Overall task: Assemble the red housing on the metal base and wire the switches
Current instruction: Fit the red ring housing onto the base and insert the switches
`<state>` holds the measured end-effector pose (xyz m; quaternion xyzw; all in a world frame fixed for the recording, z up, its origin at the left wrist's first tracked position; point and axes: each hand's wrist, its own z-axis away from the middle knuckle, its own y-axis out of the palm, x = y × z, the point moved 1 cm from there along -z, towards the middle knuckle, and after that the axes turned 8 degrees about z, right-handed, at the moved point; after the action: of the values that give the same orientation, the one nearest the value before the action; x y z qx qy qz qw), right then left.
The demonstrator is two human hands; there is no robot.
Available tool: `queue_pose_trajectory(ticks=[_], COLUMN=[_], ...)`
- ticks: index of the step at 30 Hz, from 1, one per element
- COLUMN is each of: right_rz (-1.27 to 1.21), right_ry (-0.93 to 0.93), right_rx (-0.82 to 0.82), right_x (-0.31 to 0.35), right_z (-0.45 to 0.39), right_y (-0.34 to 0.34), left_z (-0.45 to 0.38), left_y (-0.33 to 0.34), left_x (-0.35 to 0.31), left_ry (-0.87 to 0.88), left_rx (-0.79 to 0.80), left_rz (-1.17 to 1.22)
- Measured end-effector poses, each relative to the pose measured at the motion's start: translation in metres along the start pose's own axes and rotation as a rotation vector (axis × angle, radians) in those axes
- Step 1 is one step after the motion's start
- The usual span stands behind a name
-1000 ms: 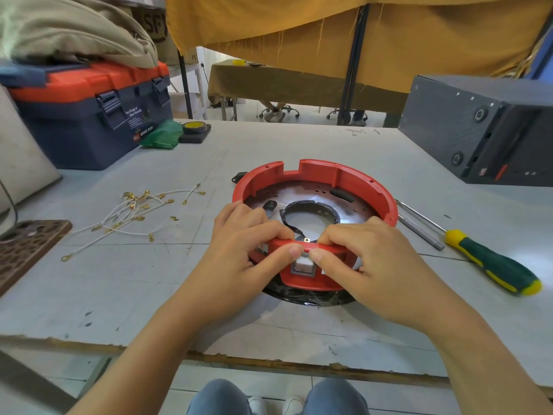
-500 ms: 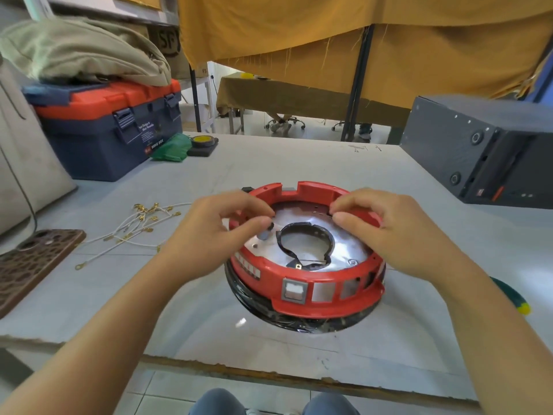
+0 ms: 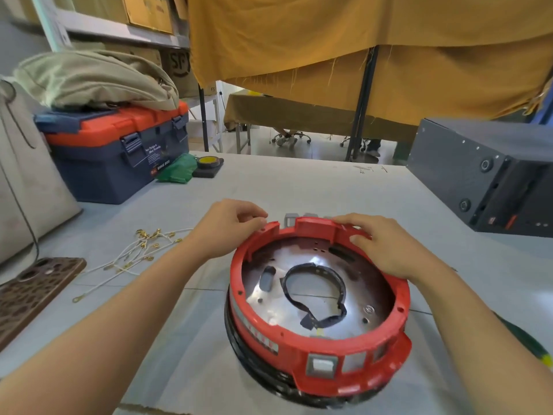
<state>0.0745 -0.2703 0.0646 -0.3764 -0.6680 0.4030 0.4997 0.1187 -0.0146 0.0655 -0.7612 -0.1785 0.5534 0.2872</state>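
Note:
The red housing (image 3: 326, 351), a ring with window slots, sits on the shiny metal base (image 3: 359, 292), which has a black-taped ring (image 3: 341, 283) round its middle hole. A grey switch (image 3: 321, 366) fills one front window. Two more grey switches (image 3: 291, 218) lie on the table just beyond the far rim. My left hand (image 3: 227, 227) pinches the far-left rim with curled fingers. My right hand (image 3: 387, 248) grips the far-right rim, fingers over the top and thumb inside. White wires with gold terminals (image 3: 140, 250) lie to the left.
A blue and orange toolbox (image 3: 119, 151) with a bag on top stands at the back left, with a green cloth (image 3: 176, 170) and yellow tape roll (image 3: 209, 161) beside it. There is a phone (image 3: 33, 289) at the left edge, a black box (image 3: 484, 181) at the right, and a green screwdriver handle (image 3: 535, 345) at the far right.
Both hands left the near front of the housing, slid along its sides and now hold the far rim. The camera has come closer.

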Motion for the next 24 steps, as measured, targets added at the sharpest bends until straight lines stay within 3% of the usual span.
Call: queue_pose_trajectory(ticks=[10,17,24], right_rz=[-0.102,-0.083,-0.079], right_ry=[-0.016,0.006,0.026], right_rx=[-0.006,-0.018,-0.016], right_x=[-0.006,-0.008,-0.008], right_z=[-0.002,-0.002,-0.001], right_y=[0.001,0.005,0.005], left_z=[-0.061,-0.093,-0.088], left_y=[0.026,0.044,0.04], left_x=[-0.002,0.005,0.013], left_ry=[-0.016,-0.015,0.065], left_rx=[0.262,0.571,0.339], left_rz=[-0.016,-0.289,-0.118])
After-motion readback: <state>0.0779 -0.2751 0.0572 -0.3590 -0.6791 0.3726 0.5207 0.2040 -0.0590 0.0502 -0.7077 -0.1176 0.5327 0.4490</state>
